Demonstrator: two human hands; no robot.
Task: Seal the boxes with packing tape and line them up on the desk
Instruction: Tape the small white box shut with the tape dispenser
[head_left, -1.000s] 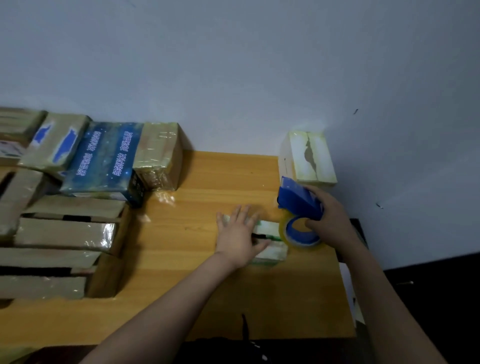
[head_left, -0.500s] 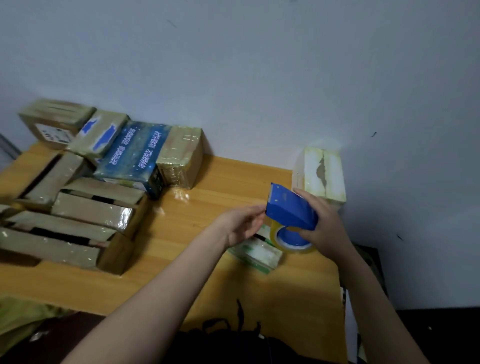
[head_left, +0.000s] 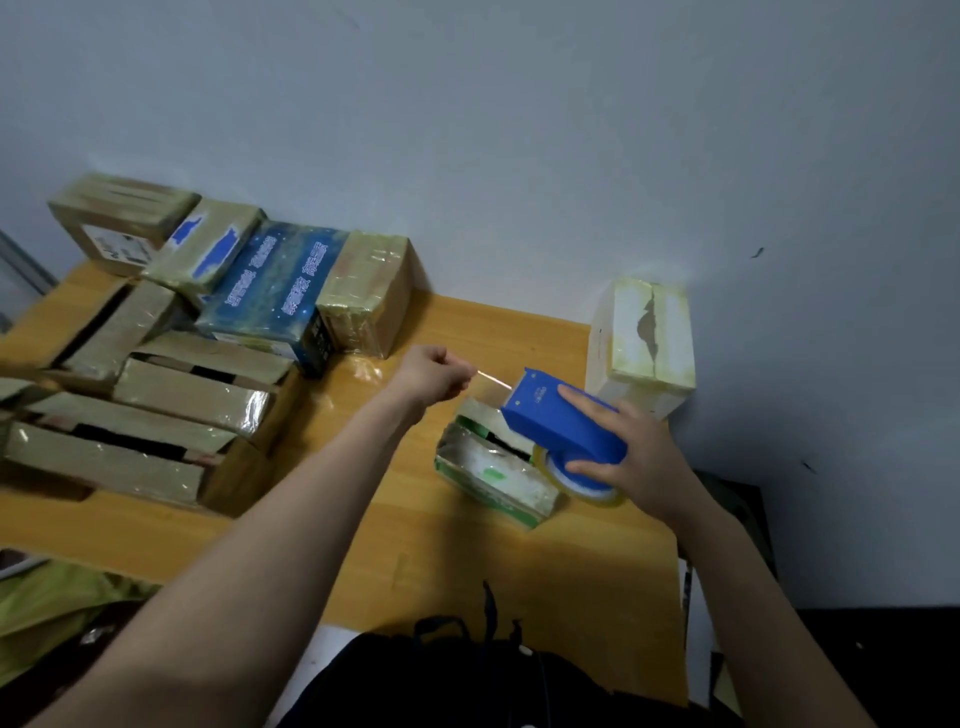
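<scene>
A small green-and-white box (head_left: 493, 467) lies on the wooden desk (head_left: 467, 561), right of centre. Over its right end my right hand (head_left: 631, 452) grips a blue tape dispenser (head_left: 558, 421) holding a roll of clear tape (head_left: 576, 480). My left hand (head_left: 434, 374) pinches the free end of the clear tape strip (head_left: 491, 382) and holds it stretched out to the left of the dispenser's mouth, above the box.
A pale taped box (head_left: 644, 343) stands against the wall at the desk's back right. Several taped cardboard boxes (head_left: 156, 395) and a blue starry box (head_left: 272, 296) crowd the left half. A black bag (head_left: 467, 670) sits at the desk's near edge.
My left hand left the box top, took the tape end at the dispenser and drew it out to the left. The dispenser tilted over the box, and the view shifted left.
</scene>
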